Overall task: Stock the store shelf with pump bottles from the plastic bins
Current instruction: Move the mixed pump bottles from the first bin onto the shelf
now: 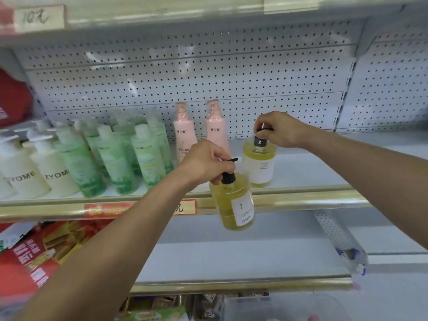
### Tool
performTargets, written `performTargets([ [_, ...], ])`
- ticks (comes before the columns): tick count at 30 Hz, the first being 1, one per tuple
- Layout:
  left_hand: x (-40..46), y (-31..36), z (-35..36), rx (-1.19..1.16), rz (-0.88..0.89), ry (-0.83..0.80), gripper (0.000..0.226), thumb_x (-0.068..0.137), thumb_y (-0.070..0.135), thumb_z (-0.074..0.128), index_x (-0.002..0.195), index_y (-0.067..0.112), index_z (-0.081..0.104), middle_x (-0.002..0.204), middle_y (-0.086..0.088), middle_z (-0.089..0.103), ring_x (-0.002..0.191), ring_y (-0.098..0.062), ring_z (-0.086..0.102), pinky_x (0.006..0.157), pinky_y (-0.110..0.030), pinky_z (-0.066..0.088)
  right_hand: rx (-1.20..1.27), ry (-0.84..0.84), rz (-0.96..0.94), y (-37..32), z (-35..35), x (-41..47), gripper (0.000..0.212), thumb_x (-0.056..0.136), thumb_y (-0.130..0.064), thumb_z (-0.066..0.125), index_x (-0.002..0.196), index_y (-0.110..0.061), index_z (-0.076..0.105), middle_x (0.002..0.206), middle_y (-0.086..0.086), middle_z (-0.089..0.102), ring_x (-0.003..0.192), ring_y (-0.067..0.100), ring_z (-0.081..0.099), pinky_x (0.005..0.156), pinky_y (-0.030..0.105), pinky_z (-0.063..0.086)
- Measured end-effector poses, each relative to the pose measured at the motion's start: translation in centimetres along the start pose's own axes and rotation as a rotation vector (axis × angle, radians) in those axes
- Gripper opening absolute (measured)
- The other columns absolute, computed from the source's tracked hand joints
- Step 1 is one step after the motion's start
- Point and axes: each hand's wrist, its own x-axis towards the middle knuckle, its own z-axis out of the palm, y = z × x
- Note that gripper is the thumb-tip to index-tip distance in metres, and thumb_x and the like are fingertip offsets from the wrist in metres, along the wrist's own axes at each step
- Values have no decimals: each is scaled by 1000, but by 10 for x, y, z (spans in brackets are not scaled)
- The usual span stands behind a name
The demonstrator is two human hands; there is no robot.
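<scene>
Item: two yellow pump bottles, clear-walled, white labels, black pump heads.

Right-hand bottle (259,162): standing upright on the store shelf (308,172), just right of two pink bottles (199,133) at the far side. The right hand (281,129) is pinching its black pump head from above, fingers curled round the nozzle.

Left-hand bottle (234,202): hanging tilted in the air at the near edge of the shelf, in front of the gold rail (312,200), not yet set down. The left hand (206,163) is holding it by the pump collar, fingers closed round the neck.

Handling, as judged: both look nearly full, so they are probably fairly heavy for their size. Walls look rigid and smooth, possibly slippery; whether glass or hard plastic cannot be told, so treat them as breakable. The pump neck is serving as a handle, but it is a narrow hold; supporting the body would be steadier.

Also on shelf: green bottles (120,158) and cream bottles (34,174) to the left. A clear plastic bin (278,306) is showing at the near bottom edge.
</scene>
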Motion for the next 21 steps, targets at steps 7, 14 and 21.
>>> performTargets([
  [7,2,-3,-3,-52,-16,-31,10,76,7,73,86,9,75,64,-9,66,52,-17,58,50,-23,50,12,4,18,4,9,12,9,94,-15,53,93,-21,60,97,1,58,86,21,53,76,32,45],
  [14,4,-3,-5,-78,-19,-31,9,76,6,74,77,16,73,68,-14,68,56,-20,59,52,-25,51,-82,-86,-69,5,-1,16,11,92,-15,56,93,-25,62,85,-10,58,87,20,54,82,35,45],
  [21,5,-2,-5,-73,-13,-35,8,78,6,74,81,14,74,70,-12,69,53,-17,59,52,-24,52,-132,-181,-151,9,-14,18,14,91,-12,59,94,-24,65,98,1,65,93,23,59,82,37,47],
])
